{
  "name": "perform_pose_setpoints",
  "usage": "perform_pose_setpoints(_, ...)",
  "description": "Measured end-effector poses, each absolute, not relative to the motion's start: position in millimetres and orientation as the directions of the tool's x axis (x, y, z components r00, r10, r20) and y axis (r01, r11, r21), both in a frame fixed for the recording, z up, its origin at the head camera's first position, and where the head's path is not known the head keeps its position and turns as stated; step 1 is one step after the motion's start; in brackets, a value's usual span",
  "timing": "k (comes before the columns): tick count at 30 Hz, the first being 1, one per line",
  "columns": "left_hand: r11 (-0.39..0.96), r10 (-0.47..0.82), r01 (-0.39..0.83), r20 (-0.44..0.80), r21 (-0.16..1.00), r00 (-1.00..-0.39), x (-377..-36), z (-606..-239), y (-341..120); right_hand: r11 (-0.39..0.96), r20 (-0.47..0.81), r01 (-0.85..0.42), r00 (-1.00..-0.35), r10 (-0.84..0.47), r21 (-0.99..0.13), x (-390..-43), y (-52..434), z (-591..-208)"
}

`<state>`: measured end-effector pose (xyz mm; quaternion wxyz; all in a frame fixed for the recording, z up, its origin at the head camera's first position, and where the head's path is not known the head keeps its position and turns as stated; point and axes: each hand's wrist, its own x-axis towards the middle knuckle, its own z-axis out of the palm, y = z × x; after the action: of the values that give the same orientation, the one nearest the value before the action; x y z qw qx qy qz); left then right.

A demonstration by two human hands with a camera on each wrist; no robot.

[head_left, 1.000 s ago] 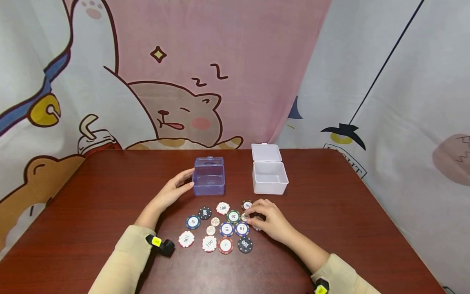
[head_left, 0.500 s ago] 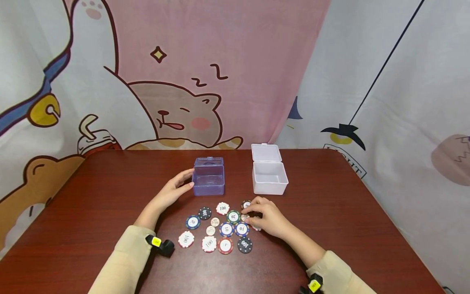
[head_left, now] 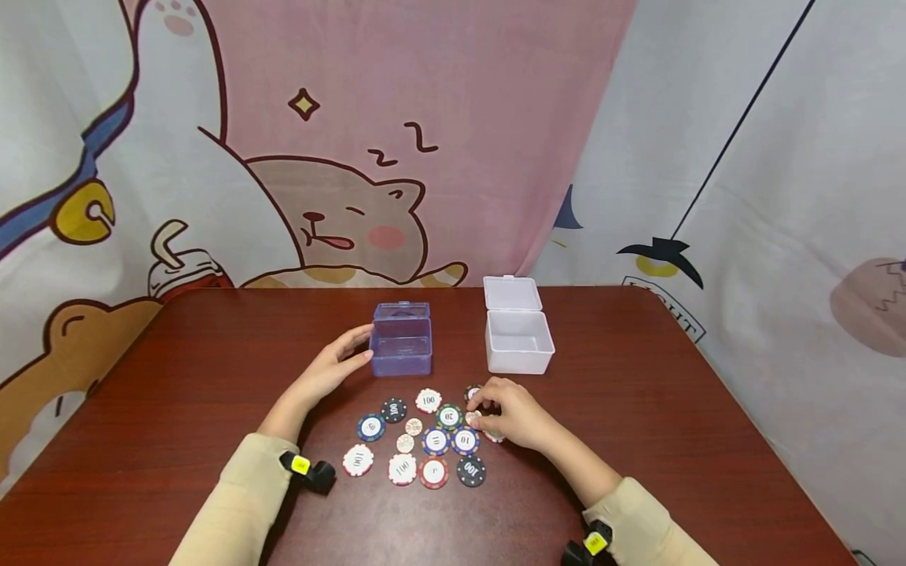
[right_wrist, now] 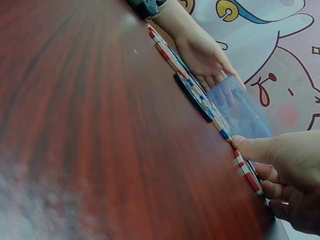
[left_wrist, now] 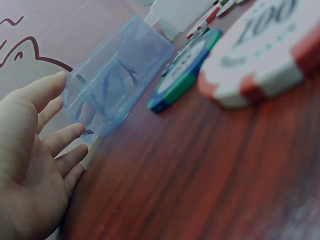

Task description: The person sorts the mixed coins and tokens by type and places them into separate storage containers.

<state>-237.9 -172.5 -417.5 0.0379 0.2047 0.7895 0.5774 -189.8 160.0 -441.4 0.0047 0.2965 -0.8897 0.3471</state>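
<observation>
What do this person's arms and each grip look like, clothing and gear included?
The left sleeve and right sleeve are plain beige. Each cuff carries a black device with a yellow label, its print too small to read. The left grip and right grip are ungloved.

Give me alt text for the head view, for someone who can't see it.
A right hand has its fingertips at a small pale disc among numbered chips on a reddish-brown table. The left hand touches an open blue box beyond the chips, with an open white box to its right.
</observation>
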Motion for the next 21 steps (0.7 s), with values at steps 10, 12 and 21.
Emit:
perform_pose_setpoints(10, 0.257, 0.357, 0.282, 0.18, 0.924, -0.916, -254, -444, -179, 0.566, 0.235, -0.513, -0.838, -0.492, -0.645, -189, 160, -442)
perform_pose_setpoints(12, 0.252, 0.358, 0.283, 0.182, 0.926, -0.916, -255, -445, -179, 0.562, 0.244, -0.513, -0.84, -0.484, -0.649, -189, 160, -442)
perform_pose_setpoints(21, 0.255, 0.358, 0.286, 0.185, 0.923, -0.915, -254, -444, -179, 0.516, 0.271, -0.501, -0.847, -0.457, -0.695, -189, 160, -446)
